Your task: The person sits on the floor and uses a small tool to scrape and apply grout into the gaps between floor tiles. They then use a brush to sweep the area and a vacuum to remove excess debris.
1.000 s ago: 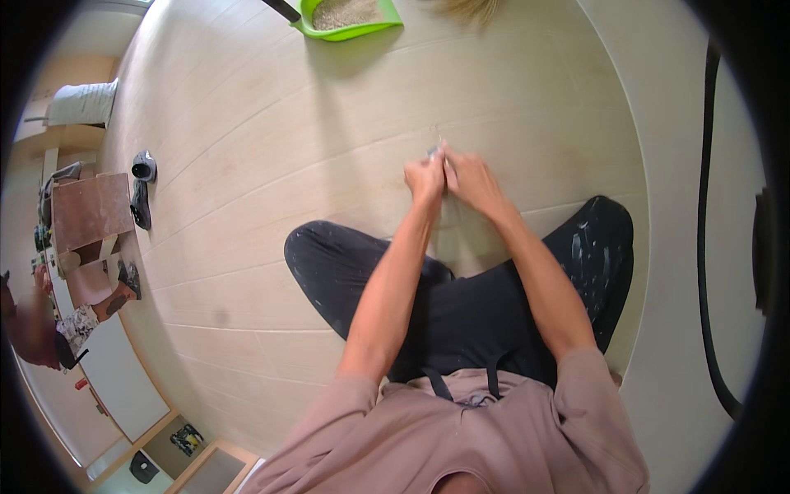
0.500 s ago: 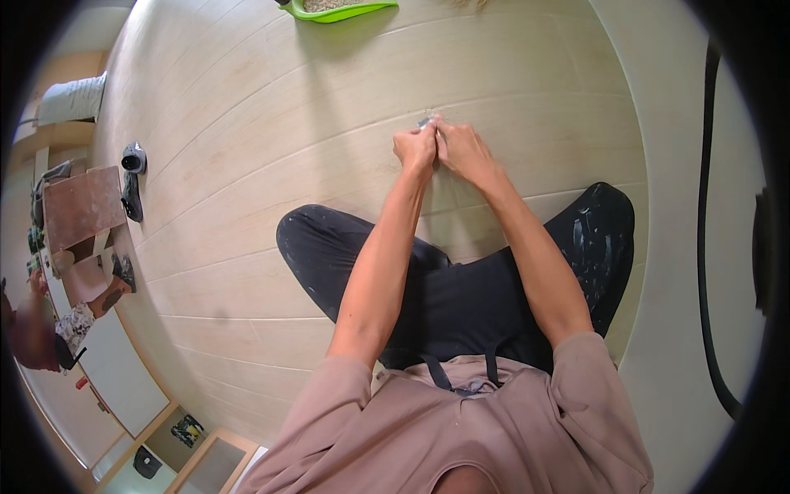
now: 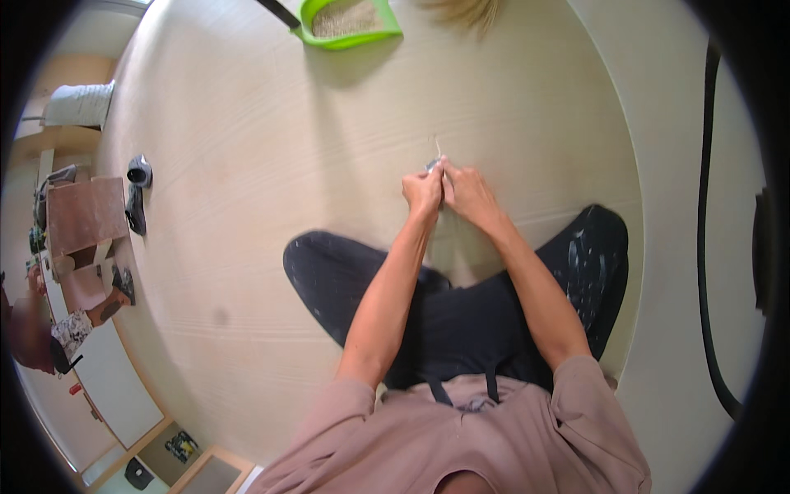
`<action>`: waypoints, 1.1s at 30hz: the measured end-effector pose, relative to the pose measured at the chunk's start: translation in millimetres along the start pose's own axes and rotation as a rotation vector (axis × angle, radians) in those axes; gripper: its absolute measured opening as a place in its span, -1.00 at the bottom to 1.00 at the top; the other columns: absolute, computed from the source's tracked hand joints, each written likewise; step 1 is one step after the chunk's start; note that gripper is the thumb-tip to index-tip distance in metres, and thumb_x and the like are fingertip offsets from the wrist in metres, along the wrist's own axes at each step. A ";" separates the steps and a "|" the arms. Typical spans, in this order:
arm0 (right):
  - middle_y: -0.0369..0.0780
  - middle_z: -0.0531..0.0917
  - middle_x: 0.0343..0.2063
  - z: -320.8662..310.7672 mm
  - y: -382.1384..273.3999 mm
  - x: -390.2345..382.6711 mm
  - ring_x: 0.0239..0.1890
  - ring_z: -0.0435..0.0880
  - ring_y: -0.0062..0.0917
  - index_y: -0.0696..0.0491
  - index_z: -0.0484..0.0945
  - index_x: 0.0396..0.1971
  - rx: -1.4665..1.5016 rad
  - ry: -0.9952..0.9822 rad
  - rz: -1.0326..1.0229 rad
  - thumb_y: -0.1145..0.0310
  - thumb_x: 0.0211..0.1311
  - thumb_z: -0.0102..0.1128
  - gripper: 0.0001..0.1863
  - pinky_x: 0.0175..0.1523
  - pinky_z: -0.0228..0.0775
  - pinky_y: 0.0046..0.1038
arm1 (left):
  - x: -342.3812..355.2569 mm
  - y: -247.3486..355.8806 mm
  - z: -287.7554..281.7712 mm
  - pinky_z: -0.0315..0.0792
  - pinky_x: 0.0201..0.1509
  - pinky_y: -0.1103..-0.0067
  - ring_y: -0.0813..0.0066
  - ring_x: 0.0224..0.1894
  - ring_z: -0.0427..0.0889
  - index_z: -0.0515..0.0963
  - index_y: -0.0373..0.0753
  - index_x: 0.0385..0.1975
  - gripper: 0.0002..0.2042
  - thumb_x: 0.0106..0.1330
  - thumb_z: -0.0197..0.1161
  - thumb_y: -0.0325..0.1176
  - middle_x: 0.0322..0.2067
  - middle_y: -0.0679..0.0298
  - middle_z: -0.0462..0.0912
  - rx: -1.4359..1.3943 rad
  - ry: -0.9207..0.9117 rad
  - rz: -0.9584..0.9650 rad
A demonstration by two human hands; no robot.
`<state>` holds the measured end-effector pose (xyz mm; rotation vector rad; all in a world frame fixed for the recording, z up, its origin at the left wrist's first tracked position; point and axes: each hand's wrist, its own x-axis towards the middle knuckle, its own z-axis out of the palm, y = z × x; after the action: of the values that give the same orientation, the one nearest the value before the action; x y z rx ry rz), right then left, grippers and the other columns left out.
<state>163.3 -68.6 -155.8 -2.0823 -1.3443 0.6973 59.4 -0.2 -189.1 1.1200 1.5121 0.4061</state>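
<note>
My left hand and my right hand meet in front of my crossed legs, their fingers closed and touching. Between the fingertips is a small grey, shiny piece, mostly covered; its kind does not show. A thin pale strip sticks out just beyond the fingers, away from me. Which hand bears the grey piece cannot be made out, as both sets of fingers overlap it.
Ahead on the tiled floor lies a green dustpan holding pale grit, near broom bristles. Shoes and a brown board are at left, where another person is. A black cable runs at right.
The view has shifted, so the dustpan and bristles show more fully and my hands appear lower. My hands stay together; the pale strip beyond them now shows more clearly.
</note>
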 end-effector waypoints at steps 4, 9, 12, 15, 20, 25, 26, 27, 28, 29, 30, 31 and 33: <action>0.20 0.67 -0.41 7.9 6.0 21.7 -0.27 0.70 0.16 0.16 0.47 0.22 0.041 0.014 -0.013 0.36 0.34 0.12 -0.53 -0.17 0.56 0.11 | 26.9 31.0 7.0 0.50 -0.41 0.46 0.53 -0.47 0.60 0.70 -0.51 -0.48 -0.63 0.22 0.49 -0.21 -0.48 0.20 0.72 -0.063 0.032 -0.020; 0.20 0.68 -0.39 10.4 7.6 -3.9 -0.25 0.70 0.16 0.20 0.48 0.18 0.009 -0.008 0.030 0.33 0.35 0.14 -0.55 -0.17 0.58 0.08 | 3.2 -3.9 0.7 0.53 -0.36 0.41 0.52 -0.44 0.64 0.70 -0.48 -0.49 -0.65 0.20 0.50 -0.21 -0.46 0.12 0.75 0.056 0.012 0.046; 0.20 0.68 -0.38 13.9 18.5 4.5 -0.23 0.70 0.17 0.21 0.51 0.15 0.007 0.046 0.038 0.32 0.34 0.17 -0.56 -0.16 0.59 0.07 | 15.0 26.7 11.7 0.49 -0.42 0.43 0.52 -0.49 0.61 0.67 -0.42 -0.57 -0.67 0.20 0.49 -0.23 -0.54 0.20 0.70 0.023 -0.012 0.051; 0.19 0.69 -0.37 10.6 6.9 16.6 -0.23 0.70 0.19 0.20 0.52 0.18 0.049 0.002 0.046 0.33 0.33 0.19 -0.54 -0.15 0.59 0.06 | 24.9 11.9 3.6 0.30 -0.59 0.51 0.59 -0.63 0.46 0.56 -0.30 -0.67 -0.66 0.22 0.48 -0.24 -0.65 0.34 0.56 -0.054 -0.064 0.005; 0.19 0.70 -0.35 2.6 2.0 -54.3 -0.22 0.70 0.17 0.19 0.51 0.20 0.012 -0.066 0.054 0.34 0.31 0.21 -0.52 -0.11 0.58 0.03 | -38.9 -12.3 -11.0 0.18 -0.65 0.59 0.63 -0.68 0.39 0.57 -0.32 -0.59 -0.70 0.35 0.40 -0.31 -0.65 0.36 0.50 -0.232 -0.239 -0.189; 0.21 0.69 -0.34 -7.3 5.3 -99.8 -0.20 0.70 0.15 0.17 0.57 0.18 0.089 0.000 -0.034 0.34 0.28 0.25 -0.52 -0.04 0.55 -0.01 | -89.8 -24.4 -13.0 0.23 -0.62 0.61 0.62 -0.66 0.40 0.58 -0.36 -0.57 -0.67 0.41 0.37 -0.29 -0.63 0.34 0.51 -0.234 -0.200 -0.167; 0.21 0.69 -0.34 -8.6 3.3 -107.4 -0.19 0.70 0.14 0.17 0.58 0.18 0.104 0.005 -0.037 0.34 0.28 0.25 -0.52 -0.03 0.54 -0.02 | -94.7 -29.3 -13.5 0.24 -0.61 0.62 0.61 -0.65 0.41 0.58 -0.36 -0.57 -0.67 0.42 0.37 -0.29 -0.62 0.34 0.52 -0.255 -0.198 -0.186; 0.21 0.69 -0.33 -9.6 1.3 -114.0 -0.19 0.70 0.13 0.16 0.59 0.18 0.112 -0.016 -0.031 0.34 0.28 0.25 -0.53 -0.03 0.54 -0.03 | -99.4 -34.2 -14.5 0.26 -0.60 0.62 0.61 -0.64 0.42 0.58 -0.37 -0.57 -0.66 0.42 0.37 -0.29 -0.61 0.33 0.53 -0.278 -0.196 -0.206; 0.20 0.69 -0.32 -10.9 -0.7 -120.0 -0.19 0.70 0.11 0.15 0.60 0.17 0.119 -0.038 -0.025 0.34 0.28 0.26 -0.53 -0.04 0.55 -0.04 | -105.4 -40.2 -16.7 0.27 -0.59 0.62 0.61 -0.63 0.43 0.58 -0.36 -0.55 -0.67 0.42 0.37 -0.29 -0.60 0.32 0.54 -0.274 -0.193 -0.222; 0.20 0.69 -0.31 -12.3 -2.1 -121.3 -0.19 0.70 0.10 0.14 0.60 0.17 0.130 -0.051 -0.026 0.33 0.28 0.26 -0.54 -0.05 0.55 -0.04 | -108.7 -43.6 -18.9 0.29 -0.58 0.61 0.60 -0.62 0.44 0.58 -0.36 -0.54 -0.68 0.42 0.37 -0.29 -0.59 0.31 0.55 -0.267 -0.190 -0.227; 0.19 0.69 -0.30 -10.9 0.8 -123.0 -0.19 0.70 0.09 0.15 0.60 0.17 0.138 -0.039 -0.036 0.34 0.28 0.27 -0.54 -0.06 0.55 -0.07 | -109.7 -45.4 -19.6 0.31 -0.57 0.61 0.60 -0.61 0.45 0.59 -0.36 -0.53 -0.69 0.42 0.37 -0.29 -0.57 0.31 0.56 -0.260 -0.187 -0.232; 0.18 0.69 -0.29 -8.4 5.6 -124.3 -0.20 0.70 0.07 0.16 0.61 0.16 0.146 -0.027 -0.046 0.34 0.29 0.27 -0.55 -0.06 0.54 -0.09 | -108.1 -44.9 -16.7 0.32 -0.57 0.60 0.60 -0.60 0.46 0.59 -0.37 -0.51 -0.70 0.42 0.37 -0.29 -0.56 0.30 0.56 -0.277 -0.190 -0.246; 0.16 0.69 -0.28 -7.9 -3.1 -127.1 -0.21 0.70 0.07 0.16 0.61 0.16 0.139 -0.046 -0.020 0.35 0.30 0.28 -0.55 -0.08 0.54 -0.10 | -105.5 -50.9 -15.5 0.33 -0.57 0.59 0.60 -0.59 0.47 0.60 -0.37 -0.47 -0.72 0.42 0.36 -0.29 -0.54 0.29 0.57 -0.298 -0.190 -0.285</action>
<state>120.8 -186.3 -132.4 -1.9517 -1.3015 0.8114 12.7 -105.7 -163.5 0.6786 1.3665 0.3062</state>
